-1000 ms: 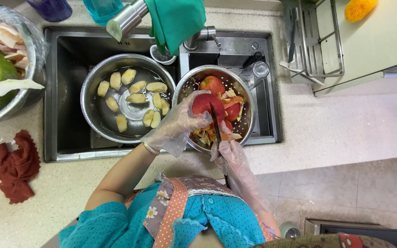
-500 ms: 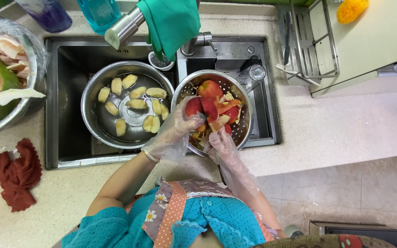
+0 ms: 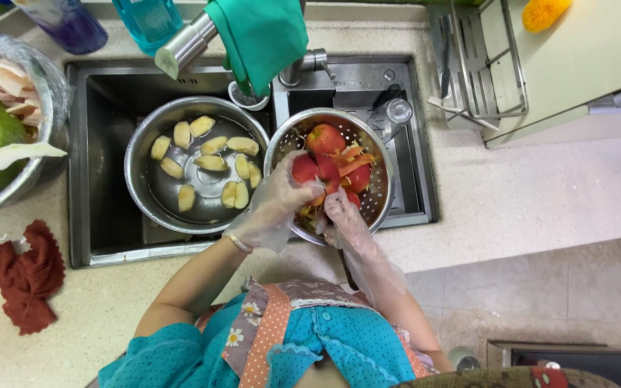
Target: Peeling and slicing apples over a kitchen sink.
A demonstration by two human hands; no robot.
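At far left on the surface (image 3: pixel 540 194), a crumpled dark red rag (image 3: pixel 26 276) lies below a plastic-lined bowl of fruit scraps (image 3: pixel 1 154); neither is touched. Next right, in the sink (image 3: pixel 102 158), a steel bowl (image 3: pixel 141 147) holds pale peeled apple pieces (image 3: pixel 213 163) in water. Over its right rim the left hand (image 3: pixel 271 208), in a clear disposable glove, has its grip closed around a red apple (image 3: pixel 305 169) held above the metal colander (image 3: pixel 379 194). Just beside it the right hand (image 3: pixel 339 212), also gloved, is pressed against the same fruit; fingers curl shut, seemingly on a blade handle, though I cannot tell for sure because glove and peel hide it. The apple looks whole, glossy red, skin partly stripped, with orange-red peel strips (image 3: pixel 353 162) and another whole apple (image 3: pixel 326 138) lying in the colander. Risks, as a judgement: wet gloves are slick, so the fruit could slip from the left grip and drop into the colander or sink; any blade would be working close to the left fingers, so a slip may cut the thin glove. The colander sits on the sink divider and could tip if pushed down. A green cloth (image 3: pixel 260 36) is draped over the tap above.
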